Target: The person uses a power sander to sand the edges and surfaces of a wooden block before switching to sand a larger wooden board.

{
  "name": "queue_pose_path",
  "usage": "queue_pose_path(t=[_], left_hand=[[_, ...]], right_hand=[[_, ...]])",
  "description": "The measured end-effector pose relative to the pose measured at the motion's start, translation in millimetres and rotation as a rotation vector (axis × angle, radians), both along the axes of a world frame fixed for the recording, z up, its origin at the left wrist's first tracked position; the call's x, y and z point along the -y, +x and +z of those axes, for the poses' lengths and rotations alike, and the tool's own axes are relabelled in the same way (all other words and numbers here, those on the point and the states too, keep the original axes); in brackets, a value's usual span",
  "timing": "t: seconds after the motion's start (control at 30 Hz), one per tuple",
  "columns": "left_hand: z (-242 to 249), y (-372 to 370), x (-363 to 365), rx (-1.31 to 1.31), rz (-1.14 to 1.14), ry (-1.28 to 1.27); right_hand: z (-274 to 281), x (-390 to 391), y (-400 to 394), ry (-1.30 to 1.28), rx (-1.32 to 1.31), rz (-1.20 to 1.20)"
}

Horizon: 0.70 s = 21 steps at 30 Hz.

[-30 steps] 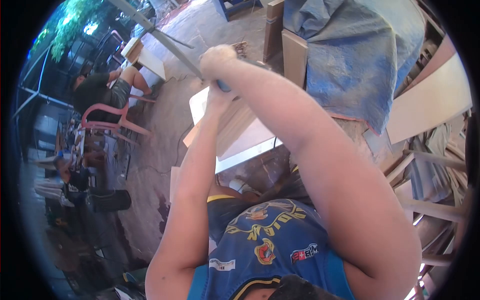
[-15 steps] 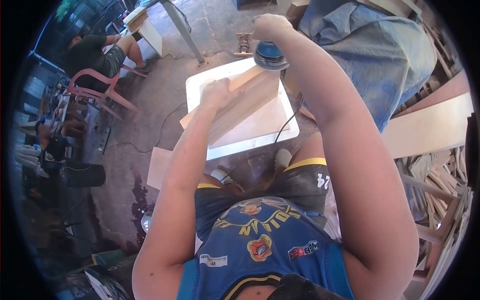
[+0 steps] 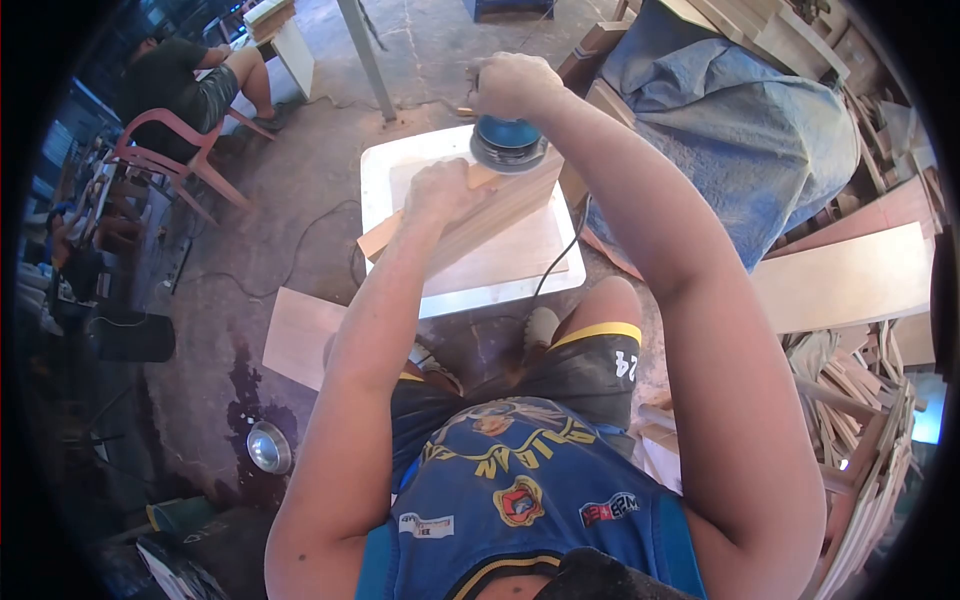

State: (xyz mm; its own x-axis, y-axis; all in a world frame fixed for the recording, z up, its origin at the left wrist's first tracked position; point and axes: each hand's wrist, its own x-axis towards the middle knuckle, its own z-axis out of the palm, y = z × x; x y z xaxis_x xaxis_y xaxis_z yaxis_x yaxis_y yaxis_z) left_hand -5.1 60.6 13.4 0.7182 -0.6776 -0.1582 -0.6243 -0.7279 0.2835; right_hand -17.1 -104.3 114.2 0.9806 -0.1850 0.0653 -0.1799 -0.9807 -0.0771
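Note:
My right hand (image 3: 515,88) is closed over the top of a blue power sander (image 3: 510,138). The sander's round pad lies on the upper edge of a wooden piece (image 3: 500,215), near its far end. This piece, box-like or a thick board, stands on its side with a pale narrow edge facing up. My left hand (image 3: 442,192) is wrapped over that edge, just left of the sander, and its fingertips are partly hidden. Under the wood lies a flat thin board (image 3: 530,262) on a white, round-cornered tabletop (image 3: 375,165).
A dark cord (image 3: 562,258) runs down over the tabletop's right side. At the right are a blue tarp (image 3: 720,130) over a pile and stacked wood offcuts (image 3: 850,400). A metal bowl (image 3: 268,447) and a plywood sheet (image 3: 300,335) lie on the floor. Another person (image 3: 180,85) sits upper left.
The sander has slid along the wood's upper edge toward my left hand, carried by my right hand. My left hand still grips the wood. The whole view has shifted slightly.

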Motion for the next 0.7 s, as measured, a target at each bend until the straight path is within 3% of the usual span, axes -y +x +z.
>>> queue_pose_path(t=[0.17, 0.5, 0.7], left_hand=[[-10, 0, -2, 0.073, 0.024, -0.072], [-9, -1, -3, 0.077, 0.022, -0.076], [-10, -2, -3, 0.123, 0.017, -0.061]], right_hand=[[4, 3, -3, -0.034, 0.017, -0.006], [-6, 106, -1, -0.094, 0.039, -0.187], [-11, 104, 10, -0.115, 0.026, -0.086]])
